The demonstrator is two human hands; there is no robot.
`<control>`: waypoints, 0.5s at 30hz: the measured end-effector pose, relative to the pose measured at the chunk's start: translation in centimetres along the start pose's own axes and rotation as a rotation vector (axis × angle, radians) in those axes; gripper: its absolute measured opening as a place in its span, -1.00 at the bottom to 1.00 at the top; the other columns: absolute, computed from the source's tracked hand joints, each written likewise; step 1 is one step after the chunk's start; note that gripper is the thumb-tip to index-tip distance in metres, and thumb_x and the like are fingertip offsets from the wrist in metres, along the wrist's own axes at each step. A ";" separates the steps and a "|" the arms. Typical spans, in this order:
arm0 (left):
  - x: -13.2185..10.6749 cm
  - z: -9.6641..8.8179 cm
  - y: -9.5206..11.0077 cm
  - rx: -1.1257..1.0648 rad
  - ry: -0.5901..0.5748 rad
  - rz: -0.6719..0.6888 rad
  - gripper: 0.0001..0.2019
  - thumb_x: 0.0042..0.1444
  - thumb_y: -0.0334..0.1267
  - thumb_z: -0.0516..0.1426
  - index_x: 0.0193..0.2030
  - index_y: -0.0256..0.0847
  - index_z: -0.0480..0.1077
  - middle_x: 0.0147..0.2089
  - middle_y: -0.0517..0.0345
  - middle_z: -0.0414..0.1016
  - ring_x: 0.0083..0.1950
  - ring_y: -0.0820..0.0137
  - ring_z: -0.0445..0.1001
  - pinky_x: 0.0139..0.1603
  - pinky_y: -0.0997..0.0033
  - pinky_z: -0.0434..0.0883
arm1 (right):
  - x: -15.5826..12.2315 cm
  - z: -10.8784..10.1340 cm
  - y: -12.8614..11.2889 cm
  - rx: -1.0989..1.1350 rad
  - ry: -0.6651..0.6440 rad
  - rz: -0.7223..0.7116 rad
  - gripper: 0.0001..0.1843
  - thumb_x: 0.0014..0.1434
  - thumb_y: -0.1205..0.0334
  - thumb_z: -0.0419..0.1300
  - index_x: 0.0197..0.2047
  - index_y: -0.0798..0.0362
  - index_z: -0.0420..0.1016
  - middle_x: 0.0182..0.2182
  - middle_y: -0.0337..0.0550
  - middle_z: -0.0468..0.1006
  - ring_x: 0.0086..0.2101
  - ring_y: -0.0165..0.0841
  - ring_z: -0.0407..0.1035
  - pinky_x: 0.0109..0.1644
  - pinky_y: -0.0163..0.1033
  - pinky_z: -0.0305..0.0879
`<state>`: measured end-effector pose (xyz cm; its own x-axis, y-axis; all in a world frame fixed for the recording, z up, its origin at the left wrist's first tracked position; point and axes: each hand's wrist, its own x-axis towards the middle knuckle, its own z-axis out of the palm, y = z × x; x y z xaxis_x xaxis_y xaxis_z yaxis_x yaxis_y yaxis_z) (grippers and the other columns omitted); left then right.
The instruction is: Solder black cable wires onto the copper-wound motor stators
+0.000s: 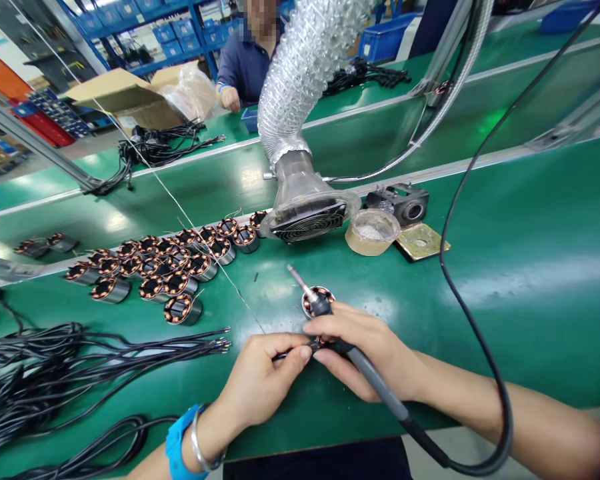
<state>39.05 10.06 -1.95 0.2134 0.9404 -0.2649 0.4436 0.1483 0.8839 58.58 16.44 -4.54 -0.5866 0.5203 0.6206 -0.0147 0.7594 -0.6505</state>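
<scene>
My right hand [367,353] is closed round the black handle of a soldering iron [316,302], whose metal tip points up and away to the left. Its fingers also touch a small wound-copper motor stator [319,296] resting on the green table. My left hand [265,380], with a blue band and a metal bracelet on the wrist, pinches the end of a thin black wire [293,352] right beside the right fingers. A fine strand of solder wire [215,257] runs diagonally down towards the hands.
Several copper-wound stators [165,267] lie grouped at the left centre. Black cable bundles [55,373] cover the near left. A fume-extractor hood [305,207], tape roll [373,231] and black fixture [400,202] stand behind. Another person [245,60] works across the far bench.
</scene>
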 end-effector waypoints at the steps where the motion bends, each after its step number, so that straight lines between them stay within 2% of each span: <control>1: -0.2 0.0 -0.1 0.033 0.014 0.016 -0.69 0.28 -0.12 0.07 -0.14 -0.19 0.61 -0.34 0.13 0.58 -0.27 0.32 0.46 -0.21 0.45 0.34 | 0.1 0.1 -0.1 -0.009 -0.019 -0.002 -0.66 0.19 0.48 0.12 0.04 0.08 0.34 -0.33 -0.13 0.48 -0.36 -0.35 0.31 -0.26 -0.23 0.38; 4: -0.8 0.0 -0.3 0.095 0.062 0.048 -0.73 0.24 -0.19 0.10 -0.09 -0.19 0.59 -0.41 0.14 0.54 -0.39 0.37 0.43 -0.34 0.49 0.31 | 0.2 0.3 -0.2 -0.036 -0.008 0.008 -0.71 0.22 0.50 0.08 -0.02 0.06 0.38 -0.37 -0.16 0.49 -0.40 -0.38 0.30 -0.32 -0.29 0.34; 7: -1.2 0.1 -0.4 0.104 0.117 0.050 -0.74 0.23 -0.21 0.09 -0.09 -0.20 0.58 -0.43 0.14 0.53 -0.47 0.41 0.37 -0.43 0.51 0.26 | 0.1 0.3 -0.2 -0.024 0.012 0.056 -0.69 0.21 0.48 0.10 0.00 0.04 0.36 -0.37 -0.18 0.51 -0.39 -0.38 0.33 -0.29 -0.28 0.37; 11: -0.9 0.3 -0.3 0.108 0.164 0.032 -0.73 0.26 -0.20 0.07 -0.18 -0.18 0.62 -0.39 0.12 0.58 -0.42 0.39 0.42 -0.39 0.50 0.29 | 0.1 -0.1 -0.4 0.001 -0.046 0.099 -0.61 0.14 0.45 0.15 0.05 0.06 0.33 -0.29 -0.13 0.51 -0.33 -0.35 0.36 -0.21 -0.23 0.41; 15: -0.6 0.5 -0.1 0.045 0.137 0.021 -0.71 0.26 -0.18 0.07 -0.20 -0.16 0.64 -0.40 0.13 0.58 -0.34 0.33 0.47 -0.33 0.48 0.33 | 0.4 -0.5 -0.4 -0.017 -0.101 0.104 -0.64 0.13 0.46 0.14 0.01 0.06 0.34 -0.29 -0.13 0.51 -0.34 -0.35 0.34 -0.19 -0.22 0.41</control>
<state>39.32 9.35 -2.03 0.1035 0.9766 -0.1886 0.4796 0.1171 0.8696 58.80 16.52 -3.82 -0.6631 0.5551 0.5022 0.0639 0.7104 -0.7009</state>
